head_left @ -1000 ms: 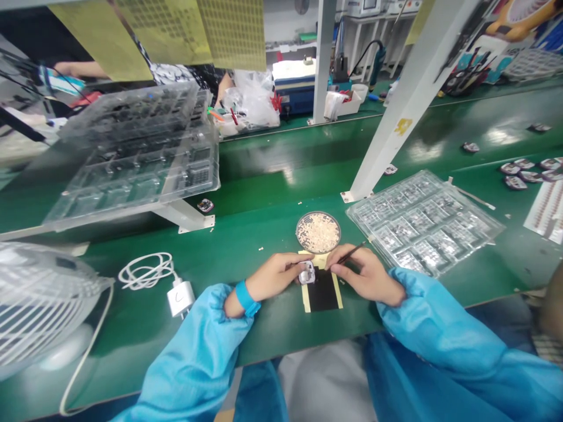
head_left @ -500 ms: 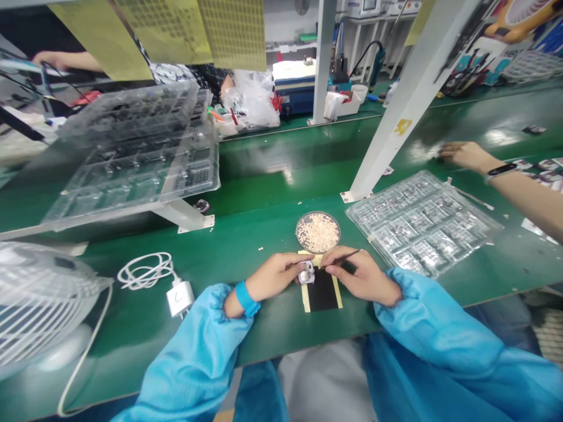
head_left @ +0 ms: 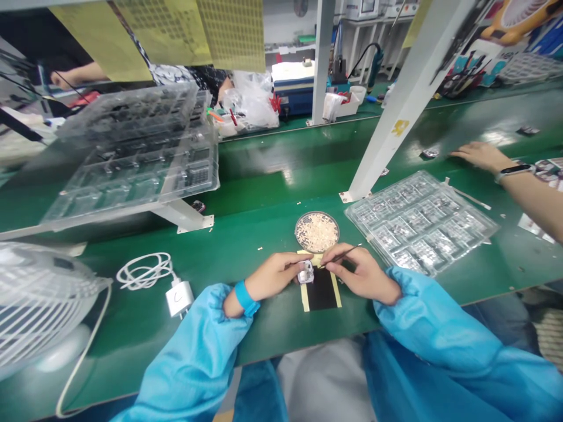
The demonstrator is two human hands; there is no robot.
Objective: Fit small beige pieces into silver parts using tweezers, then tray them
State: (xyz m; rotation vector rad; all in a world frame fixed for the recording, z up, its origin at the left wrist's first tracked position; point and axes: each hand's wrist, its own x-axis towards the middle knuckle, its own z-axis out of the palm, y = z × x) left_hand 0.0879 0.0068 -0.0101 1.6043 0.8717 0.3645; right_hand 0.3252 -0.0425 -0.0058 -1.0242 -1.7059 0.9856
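My left hand [head_left: 275,275], with a blue band at the wrist, holds a small white-rimmed device part [head_left: 306,272] at the left edge of a black pad [head_left: 322,290] framed by yellow tape. Pinched in my right hand [head_left: 355,272] are thin dark tweezers [head_left: 345,254], their tip over the pad's upper part, just right of the device part. Whether the tip grips anything is too small to tell. A round dish [head_left: 317,232] full of tiny pale pieces stands just beyond both hands.
Right of my hands lies a clear compartment tray [head_left: 422,223] with parts. Another person's hand [head_left: 484,157] is at the far right. A white metal post [head_left: 396,117] rises behind the tray. On the left are a charger [head_left: 179,298], its cable and a fan [head_left: 39,305].
The other person's hand has moved right, and a small device part now lies on the bench to its left. The tweezers in my right hand have shifted slightly; my left hand looks unchanged.
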